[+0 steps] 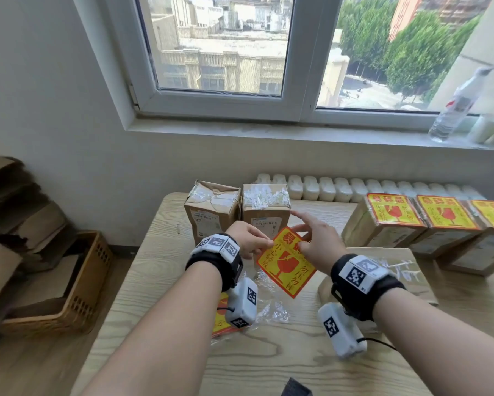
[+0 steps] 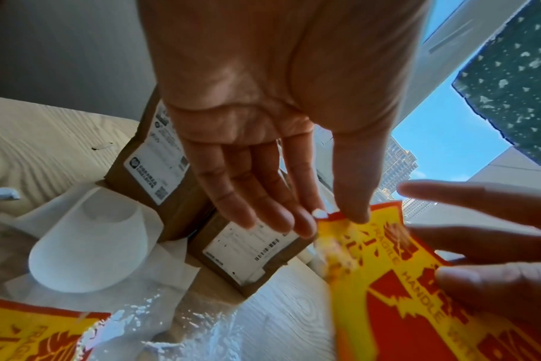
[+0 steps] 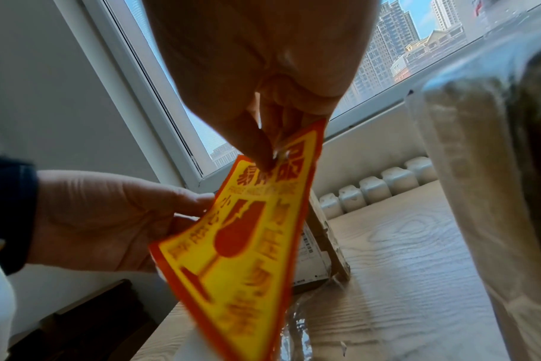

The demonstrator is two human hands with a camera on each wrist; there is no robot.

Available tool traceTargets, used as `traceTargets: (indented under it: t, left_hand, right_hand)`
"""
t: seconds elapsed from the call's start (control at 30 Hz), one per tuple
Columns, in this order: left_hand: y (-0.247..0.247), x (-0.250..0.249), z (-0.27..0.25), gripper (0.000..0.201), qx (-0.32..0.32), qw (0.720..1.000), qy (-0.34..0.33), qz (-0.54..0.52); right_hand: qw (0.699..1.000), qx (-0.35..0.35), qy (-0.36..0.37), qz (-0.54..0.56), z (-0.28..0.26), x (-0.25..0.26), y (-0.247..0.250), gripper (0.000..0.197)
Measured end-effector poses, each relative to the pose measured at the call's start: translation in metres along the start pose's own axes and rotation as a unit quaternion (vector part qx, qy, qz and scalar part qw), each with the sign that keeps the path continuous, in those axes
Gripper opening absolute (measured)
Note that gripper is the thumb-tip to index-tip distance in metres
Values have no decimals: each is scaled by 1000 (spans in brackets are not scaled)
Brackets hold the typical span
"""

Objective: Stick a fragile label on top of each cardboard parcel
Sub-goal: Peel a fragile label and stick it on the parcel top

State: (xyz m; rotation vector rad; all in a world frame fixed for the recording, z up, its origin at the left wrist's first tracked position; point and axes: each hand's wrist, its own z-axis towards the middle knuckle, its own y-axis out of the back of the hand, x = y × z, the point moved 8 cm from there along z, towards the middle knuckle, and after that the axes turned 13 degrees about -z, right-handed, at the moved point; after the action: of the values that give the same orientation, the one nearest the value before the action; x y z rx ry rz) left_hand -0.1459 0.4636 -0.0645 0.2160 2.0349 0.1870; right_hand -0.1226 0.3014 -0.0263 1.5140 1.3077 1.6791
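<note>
Both hands hold one fragile label [image 1: 286,262] in the air above the table [image 1: 268,367]. The left hand [image 1: 250,241] pinches its left corner between thumb and fingers. The right hand [image 1: 317,241] pinches the top part of the label, and its index finger points straight toward the parcels. The label hangs tilted, like a diamond, and it touches no parcel. I cannot tell if its backing paper is already off.

Just behind the hands stand two unlabelled parcels [image 1: 211,212] side by side, with only torn white tape on top. The right one of these is nearest to the label, so I judge it is the next target.

At the right side, three labelled parcels [image 1: 394,212] stand in a row, each with a yellow and red label flat on top. So three are done and two are left, as far as I see. Under the left wrist lies a pack of more labels [image 1: 221,315] in clear plastic.
</note>
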Motion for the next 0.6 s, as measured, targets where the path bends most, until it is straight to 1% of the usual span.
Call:
traceTargets:
  t: [0.07, 0.23, 0.4, 0.5, 0.6]
  left_hand:
    - [-5, -6, -5, 7, -4, 1000, -12, 2]
    - [-21, -18, -16, 9, 11, 1000, -15, -9]
    - [-40, -37, -28, 9, 16, 999, -29, -30]
    - [-49, -51, -36, 11, 3, 997, -40, -63]
    - [-55, -66, -40, 10, -23, 990, -60, -123]
  right_hand:
    - [1000, -8, 13, 8, -5, -1, 7, 68]
    - [999, -33, 11, 33, -18, -13, 23, 61]
    - [997, -70, 15, 30, -30, -24, 46, 58]
    - [996, -86, 1, 39, -36, -36, 63, 59]
    - [994, -91, -22, 56, -42, -52, 79, 59]
